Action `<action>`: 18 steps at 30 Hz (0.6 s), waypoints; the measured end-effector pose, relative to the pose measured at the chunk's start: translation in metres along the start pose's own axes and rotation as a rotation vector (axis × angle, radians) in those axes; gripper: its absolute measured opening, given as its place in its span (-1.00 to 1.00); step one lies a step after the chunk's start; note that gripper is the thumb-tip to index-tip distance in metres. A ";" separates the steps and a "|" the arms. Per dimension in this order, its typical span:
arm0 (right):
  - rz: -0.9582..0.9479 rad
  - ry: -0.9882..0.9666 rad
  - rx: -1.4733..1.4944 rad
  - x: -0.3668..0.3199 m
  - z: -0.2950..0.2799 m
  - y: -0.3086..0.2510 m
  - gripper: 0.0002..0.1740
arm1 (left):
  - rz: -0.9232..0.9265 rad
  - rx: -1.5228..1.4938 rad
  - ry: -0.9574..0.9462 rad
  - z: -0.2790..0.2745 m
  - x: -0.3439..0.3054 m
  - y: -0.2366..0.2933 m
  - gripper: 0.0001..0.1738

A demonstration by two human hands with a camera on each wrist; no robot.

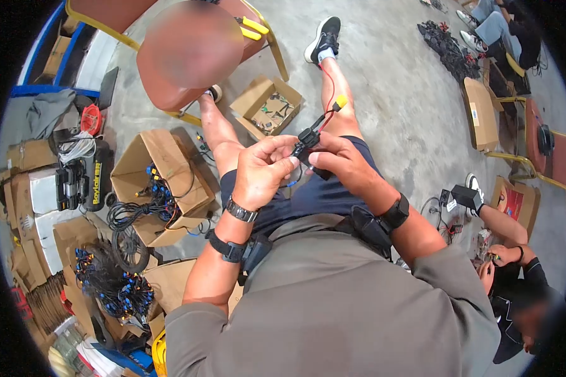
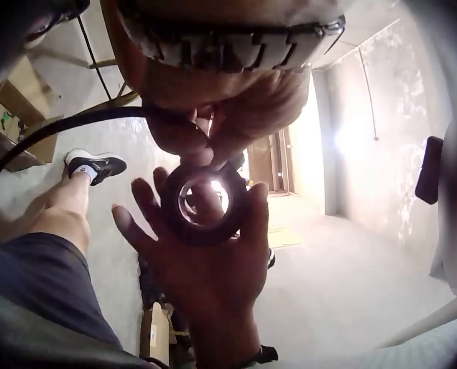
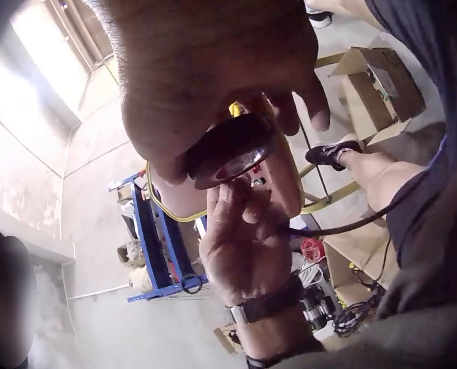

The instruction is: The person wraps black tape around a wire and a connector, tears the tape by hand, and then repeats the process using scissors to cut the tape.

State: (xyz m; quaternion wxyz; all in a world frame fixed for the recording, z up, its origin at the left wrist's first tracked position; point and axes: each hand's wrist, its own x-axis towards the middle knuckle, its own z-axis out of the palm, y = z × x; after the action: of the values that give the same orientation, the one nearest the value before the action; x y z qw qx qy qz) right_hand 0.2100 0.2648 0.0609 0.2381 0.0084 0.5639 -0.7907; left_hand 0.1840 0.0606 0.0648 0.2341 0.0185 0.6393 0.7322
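I'm watching both hands clamping the black ring-shaped part [image 1: 307,139] over the lap: left hand [image 1: 261,173] pinching from nine o'clock, right hand [image 1: 339,160] gripping from three. Its red lead [image 1: 329,85] is running toward one o'clock. I'm judging this mid-fitting; the next move is calling for steady fingertip work.

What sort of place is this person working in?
Probably a small assembly workshop: bare concrete floor, an open cardboard box of cables, and the left hand and right hand holding a black wired part.

an assembly workshop: bare concrete floor [image 1: 383,94], cardboard boxes of cable harnesses [image 1: 160,188], blue metal rack [image 3: 163,246]
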 end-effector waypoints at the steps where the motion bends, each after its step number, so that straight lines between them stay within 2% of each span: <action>1: -0.016 0.019 -0.007 0.000 0.006 -0.006 -0.69 | -0.010 0.006 -0.005 0.000 0.000 0.000 -0.64; 4: 0.019 -0.020 -0.068 0.003 0.002 -0.011 -0.72 | 0.173 0.120 -0.013 -0.003 0.002 -0.011 -0.62; 7: 0.088 -0.047 -0.153 0.004 -0.005 -0.007 -0.75 | 0.217 0.223 -0.046 -0.009 0.004 -0.009 -0.60; 10: 0.107 -0.089 -0.255 0.001 -0.007 -0.014 -0.76 | 0.123 0.109 -0.040 -0.011 0.002 -0.005 -0.60; 14: -0.203 -0.091 -0.382 0.009 -0.009 0.000 -0.72 | -0.096 -0.034 0.027 -0.007 0.001 -0.004 -0.60; 16: -0.335 -0.026 -0.560 0.021 -0.011 0.014 -0.67 | -0.096 -0.068 -0.027 -0.012 0.003 -0.013 -0.65; 18: -0.266 0.047 -0.585 0.020 -0.005 0.020 -0.64 | -0.135 -0.137 -0.050 -0.017 0.005 -0.019 -0.75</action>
State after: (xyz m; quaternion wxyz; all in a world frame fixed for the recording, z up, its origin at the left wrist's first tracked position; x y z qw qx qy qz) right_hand 0.1990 0.2571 0.0356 0.1120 -0.1159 0.7690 -0.6187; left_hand 0.1802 0.0477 0.0423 0.2996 -0.0226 0.5816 0.7559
